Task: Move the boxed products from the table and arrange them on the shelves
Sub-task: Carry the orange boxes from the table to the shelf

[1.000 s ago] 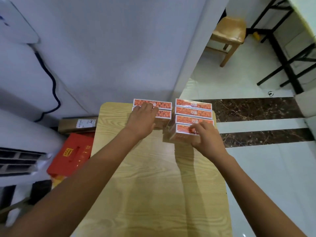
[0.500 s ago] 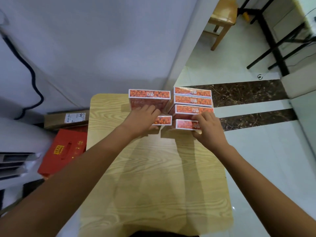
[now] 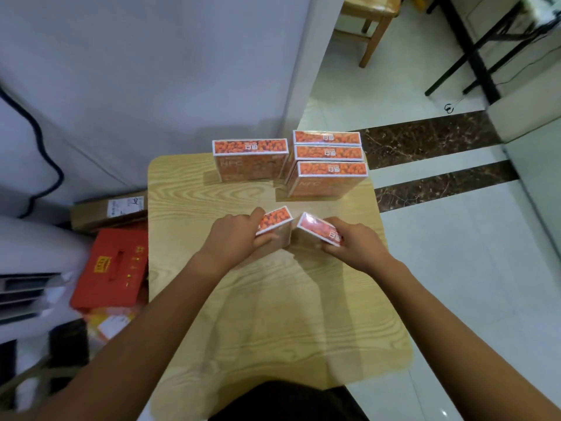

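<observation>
Several orange-printed product boxes stand on a light wooden table (image 3: 273, 314). One box (image 3: 250, 158) stands alone at the far left of the tabletop. Beside it, at the far right, three boxes (image 3: 329, 168) stand in a row one behind the other. My left hand (image 3: 235, 235) grips an orange box (image 3: 274, 220) above the middle of the table. My right hand (image 3: 353, 241) grips a second orange box (image 3: 315, 227), tilted, with its near corner close to the left one. No shelves are in view.
A white wall (image 3: 151, 71) rises behind the table. On the floor to the left lie a red gift box (image 3: 112, 268) and a brown carton (image 3: 112, 208). A wooden chair (image 3: 370, 19) and black table legs (image 3: 467, 47) stand at the far right on white tiles.
Both hands have drawn back toward me, each carrying one box away from the stacks at the table's far edge. The camera has tilted down, showing more of the tabletop.
</observation>
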